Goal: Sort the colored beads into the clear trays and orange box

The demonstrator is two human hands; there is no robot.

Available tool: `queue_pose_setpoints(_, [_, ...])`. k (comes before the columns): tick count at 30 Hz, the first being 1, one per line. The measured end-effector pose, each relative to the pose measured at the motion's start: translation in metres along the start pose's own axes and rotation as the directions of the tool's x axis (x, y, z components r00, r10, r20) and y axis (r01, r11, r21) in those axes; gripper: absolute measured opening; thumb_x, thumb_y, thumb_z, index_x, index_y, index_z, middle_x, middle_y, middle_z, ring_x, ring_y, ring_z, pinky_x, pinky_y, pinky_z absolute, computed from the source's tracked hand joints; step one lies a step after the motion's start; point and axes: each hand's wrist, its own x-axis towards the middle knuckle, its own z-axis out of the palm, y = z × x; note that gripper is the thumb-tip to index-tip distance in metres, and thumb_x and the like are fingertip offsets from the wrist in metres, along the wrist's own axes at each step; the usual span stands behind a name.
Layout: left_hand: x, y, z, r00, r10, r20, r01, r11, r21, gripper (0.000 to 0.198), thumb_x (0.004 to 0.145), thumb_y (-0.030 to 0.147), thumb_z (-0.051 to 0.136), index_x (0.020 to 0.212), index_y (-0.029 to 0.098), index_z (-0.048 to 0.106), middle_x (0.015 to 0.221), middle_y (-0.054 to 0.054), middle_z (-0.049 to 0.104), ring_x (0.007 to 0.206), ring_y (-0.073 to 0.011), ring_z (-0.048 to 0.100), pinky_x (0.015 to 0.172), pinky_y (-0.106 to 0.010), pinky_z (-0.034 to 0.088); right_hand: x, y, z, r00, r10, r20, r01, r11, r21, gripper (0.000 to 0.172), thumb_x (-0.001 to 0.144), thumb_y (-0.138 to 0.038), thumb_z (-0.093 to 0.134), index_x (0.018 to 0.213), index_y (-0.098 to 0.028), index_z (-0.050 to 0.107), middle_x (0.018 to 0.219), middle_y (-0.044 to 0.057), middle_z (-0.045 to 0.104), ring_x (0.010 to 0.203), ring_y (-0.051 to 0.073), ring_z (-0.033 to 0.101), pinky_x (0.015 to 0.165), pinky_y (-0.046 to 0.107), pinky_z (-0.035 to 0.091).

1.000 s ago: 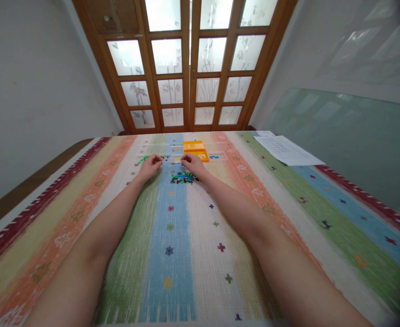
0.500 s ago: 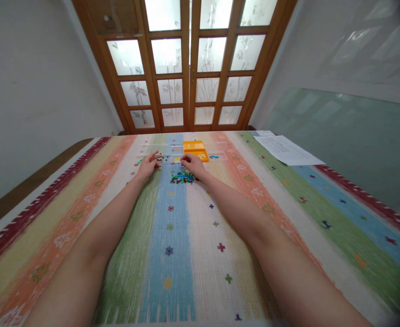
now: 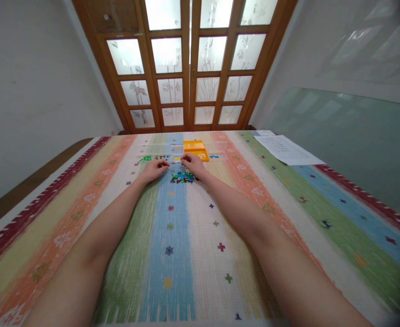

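Observation:
My left hand (image 3: pixel 155 170) hovers just left of a loose pile of small green, blue and dark red pieces (image 3: pixel 182 177) on the striped cloth. Its fingers are loosely bent and slightly apart, with nothing visible between them. My right hand (image 3: pixel 193 164) is at the pile's far right side, thumb and fingertips pinched together. Whatever they hold is too small or hidden. Beyond both hands lies a clear compartment box (image 3: pixel 223 156). Inside it are green pieces (image 3: pixel 146 158), dark red pieces (image 3: pixel 161 158), yellow pieces (image 3: pixel 177 159) and blue pieces (image 3: pixel 214 156).
An orange lidded case (image 3: pixel 194 146) stands open behind my right hand, pale pieces in its near half. Printed paper sheets (image 3: pixel 288 151) lie at the right on the patterned tablecloth (image 3: pixel 172 227). Behind the table's far edge is a glazed wooden door (image 3: pixel 188 68).
My left hand has moved right and slightly nearer, from over the clear box toward the pile, its fingers drawing closer together. The green pieces now show. My right hand has barely moved.

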Motion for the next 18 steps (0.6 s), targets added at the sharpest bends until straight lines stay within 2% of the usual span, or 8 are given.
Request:
queue_pose_setpoints(4, [-0.005, 0.014, 0.002, 0.972, 0.151, 0.178, -0.179, 0.973, 0.148, 0.02, 0.083, 0.033, 0.066, 0.095, 0.022, 0.078, 0.095, -0.005, 0.074, 0.089, -0.0215, 0.064, 0.085, -0.033, 0.049, -0.001, -0.003, -0.001, 1.0, -0.006, -0.002, 0.006, 1.0, -0.002, 0.011, 0.082, -0.024, 0.062, 0.09, -0.022, 0.071, 0.084, -0.001, 0.071, 0.081, 0.018, 0.064, 0.079, 0.03, 0.049])
queue_pose_setpoints(7, [-0.007, 0.022, 0.002, 0.949, 0.185, 0.256, -0.241, 0.948, 0.206, 0.017, 0.084, 0.031, 0.067, 0.094, 0.022, 0.079, 0.093, -0.005, 0.072, 0.088, -0.0218, 0.064, 0.084, -0.033, 0.048, -0.001, -0.002, 0.0, 1.0, -0.008, -0.006, 0.008, 1.0, 0.008, 0.011, 0.083, -0.025, 0.062, 0.089, -0.022, 0.07, 0.083, -0.001, 0.071, 0.079, 0.017, 0.064, 0.078, 0.03, 0.048])
queue_pose_setpoints(14, [-0.007, 0.025, 0.002, 0.938, 0.201, 0.283, -0.269, 0.936, 0.226, 0.02, 0.085, 0.031, 0.067, 0.099, 0.022, 0.079, 0.098, -0.006, 0.07, 0.091, -0.0215, 0.063, 0.087, -0.034, 0.048, 0.0, 0.0, 0.001, 1.0, 0.013, -0.004, -0.013, 1.0, 0.011, 0.012, 0.082, -0.024, 0.062, 0.09, -0.022, 0.071, 0.083, -0.001, 0.07, 0.081, 0.018, 0.064, 0.078, 0.03, 0.049])
queue_pose_setpoints(18, [-0.006, 0.023, 0.004, 0.941, 0.193, 0.277, -0.252, 0.947, 0.198, 0.017, 0.085, 0.031, 0.067, 0.094, 0.022, 0.077, 0.095, -0.006, 0.07, 0.089, -0.0211, 0.063, 0.086, -0.033, 0.048, 0.0, 0.001, 0.002, 1.0, 0.009, 0.0, -0.009, 1.0, 0.025, 0.011, 0.082, -0.024, 0.062, 0.09, -0.022, 0.07, 0.083, -0.001, 0.071, 0.08, 0.017, 0.064, 0.077, 0.029, 0.049])
